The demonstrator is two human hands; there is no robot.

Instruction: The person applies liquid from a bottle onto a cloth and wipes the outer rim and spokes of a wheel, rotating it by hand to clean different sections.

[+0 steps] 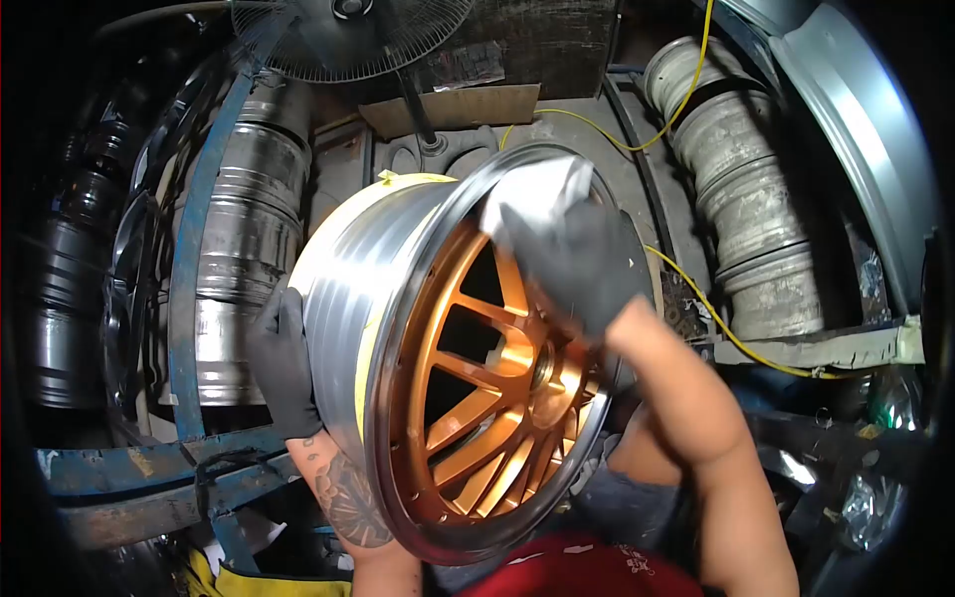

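A large wheel rim [517,383] with bronze spokes and a dark outer lip stands tilted in front of me, its spoked face turned to the right. Yellow tape runs along the edges of its silver barrel [358,269]. My left hand [283,363], in a black glove, supports the barrel from the left side. In a black glove too, my right hand [572,264] presses a white cloth [537,194] against the upper lip of the rim. Hand and cloth are blurred by motion.
Stacked silver rims [249,229] lie on a blue metal rack [194,239] at the left, with black rims beyond. More worn rims [756,209] line the right. A fan [348,30] stands at the back. A yellow cable [696,289] runs along the right side.
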